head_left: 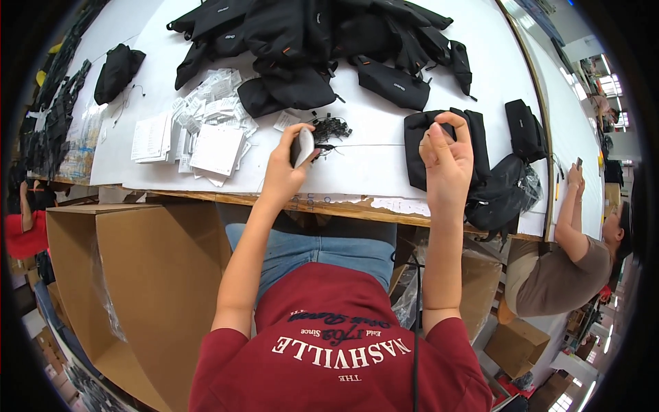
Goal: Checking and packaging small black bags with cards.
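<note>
My left hand (281,173), over the near edge of the white table, is closed around a bent paper tag (305,145) with a pale face and a dark edge. Just beyond it lies a small heap of black tag cords (332,128). My right hand (449,165) is raised to the right, its thumb and fingertips pinched together. Whatever is between those fingertips is too small to make out. Behind the right hand, a black fabric pouch (414,147) lies flat on the table.
Piles of white paper tags (215,149) lie to the left. Many black pouches (288,34) are heaped at the far side. More black bags (495,192) and a plastic wrap (529,187) lie at right. A cardboard box (147,275) stands below the table; a co-worker (566,268) is at right.
</note>
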`<action>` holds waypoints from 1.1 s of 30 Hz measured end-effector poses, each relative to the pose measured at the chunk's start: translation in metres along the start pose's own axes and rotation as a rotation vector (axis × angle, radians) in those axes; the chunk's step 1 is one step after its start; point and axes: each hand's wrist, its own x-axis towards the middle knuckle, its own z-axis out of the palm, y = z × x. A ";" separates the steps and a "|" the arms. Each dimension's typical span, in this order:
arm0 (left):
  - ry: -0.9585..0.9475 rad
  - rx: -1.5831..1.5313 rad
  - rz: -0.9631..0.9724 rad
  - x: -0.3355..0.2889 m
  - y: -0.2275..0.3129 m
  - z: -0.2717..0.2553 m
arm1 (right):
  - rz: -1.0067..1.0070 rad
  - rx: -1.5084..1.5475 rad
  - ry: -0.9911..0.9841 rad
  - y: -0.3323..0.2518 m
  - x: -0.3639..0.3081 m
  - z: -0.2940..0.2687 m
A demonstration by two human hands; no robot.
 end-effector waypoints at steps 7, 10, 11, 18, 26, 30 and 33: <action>-0.021 0.063 0.026 0.005 0.003 -0.006 | -0.024 0.071 0.078 0.003 0.000 -0.013; -0.046 0.022 0.010 0.007 0.009 -0.004 | -0.041 0.029 0.087 0.003 -0.002 -0.012; -0.027 0.064 0.040 0.009 0.008 -0.005 | -0.032 -0.007 0.064 0.004 -0.003 -0.011; 0.128 0.187 -0.030 0.022 -0.013 -0.017 | -0.126 -0.062 0.185 -0.014 -0.001 -0.034; 0.125 0.247 -0.042 0.015 0.006 -0.023 | 0.126 -0.141 -0.048 0.014 -0.024 -0.018; 0.164 0.252 0.073 -0.005 0.040 -0.021 | 0.124 -0.153 -0.130 0.015 -0.037 -0.001; -0.008 -0.070 -0.061 -0.025 0.068 -0.013 | 0.111 -0.138 -0.186 0.006 -0.047 0.013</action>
